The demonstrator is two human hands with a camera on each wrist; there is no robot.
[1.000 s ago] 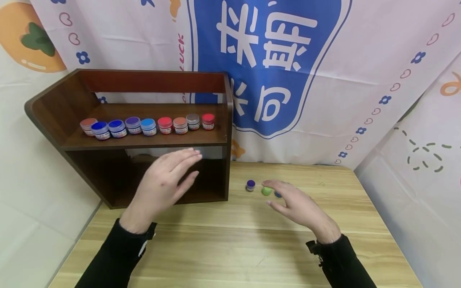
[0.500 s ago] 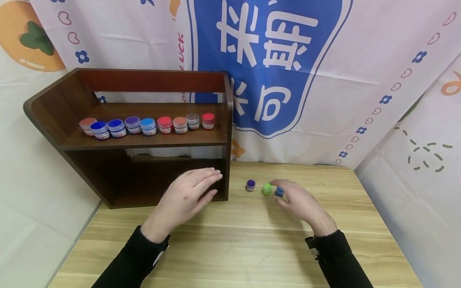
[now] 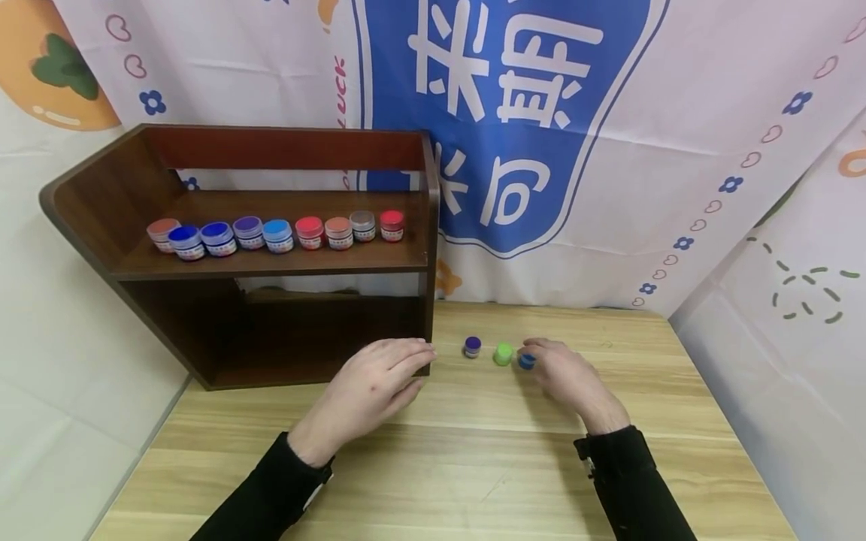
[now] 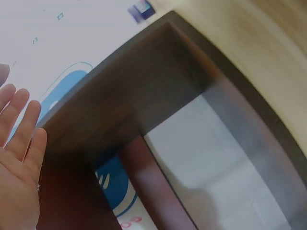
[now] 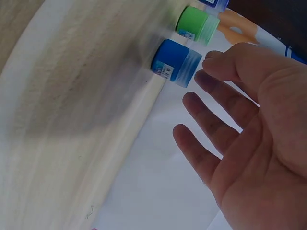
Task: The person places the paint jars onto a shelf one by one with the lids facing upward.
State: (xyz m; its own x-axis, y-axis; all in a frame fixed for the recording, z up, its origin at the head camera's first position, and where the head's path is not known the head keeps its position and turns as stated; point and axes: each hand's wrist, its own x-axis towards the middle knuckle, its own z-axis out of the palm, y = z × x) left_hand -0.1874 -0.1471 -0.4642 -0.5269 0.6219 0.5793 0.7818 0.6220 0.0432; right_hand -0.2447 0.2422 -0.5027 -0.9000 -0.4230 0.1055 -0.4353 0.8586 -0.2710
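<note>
A small blue paint jar (image 3: 526, 363) stands on the wooden table, partly covered by my right hand (image 3: 568, 379). In the right wrist view, thumb and index fingertips are right at the clear lid of this blue jar (image 5: 170, 58), while the other fingers spread loosely. Left of it come a green jar (image 3: 503, 355) and a purple-lidded jar (image 3: 472, 346). My left hand (image 3: 375, 383) holds nothing and hovers in front of the shelf's lower right corner. The left wrist view shows its extended fingers (image 4: 24, 127) beside the dark shelf.
A dark brown two-tier shelf (image 3: 271, 264) occupies the table's left side. Along its upper board runs a row of several paint jars with red, blue, purple, orange and grey lids, including a light blue jar (image 3: 278, 237). A printed cloth (image 3: 595, 188) hangs behind the table (image 3: 473, 466).
My left hand has moved right and down, from before the shelf's middle to its right corner. My right hand has shifted slightly right from the green jar to the blue one, its fingers drawing closer together.
</note>
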